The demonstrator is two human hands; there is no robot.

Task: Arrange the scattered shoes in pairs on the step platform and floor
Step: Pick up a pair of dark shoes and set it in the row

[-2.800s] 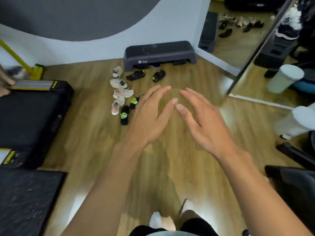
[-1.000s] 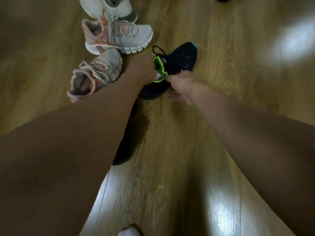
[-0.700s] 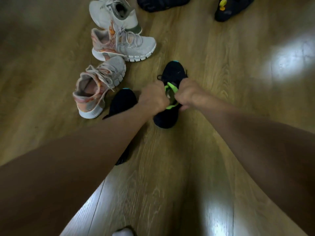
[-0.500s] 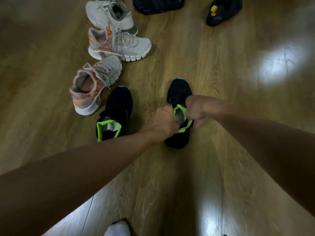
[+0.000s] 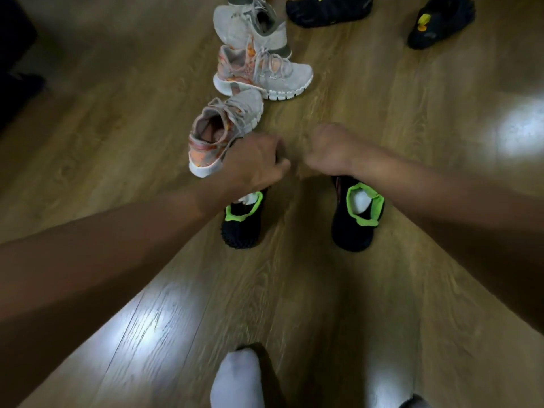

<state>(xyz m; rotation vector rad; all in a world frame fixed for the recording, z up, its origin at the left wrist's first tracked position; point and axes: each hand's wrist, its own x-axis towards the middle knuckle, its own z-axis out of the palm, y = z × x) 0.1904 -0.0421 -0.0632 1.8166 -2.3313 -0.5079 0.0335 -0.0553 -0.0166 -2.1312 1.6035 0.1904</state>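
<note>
Left hand [image 5: 253, 163] and right hand [image 5: 326, 151] sit curled, grip unclear, over two black shoes [image 5: 241, 231] standing parallel on the floor [image 5: 294, 290]; risk: left hand knocks the adjacent pink sneaker [image 5: 217, 136] askew.

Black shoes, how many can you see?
4: left green-lined shoe and right green-lined shoe in the middle; top-edge shoe, top-right shoe. Others may lie outside view.
</note>
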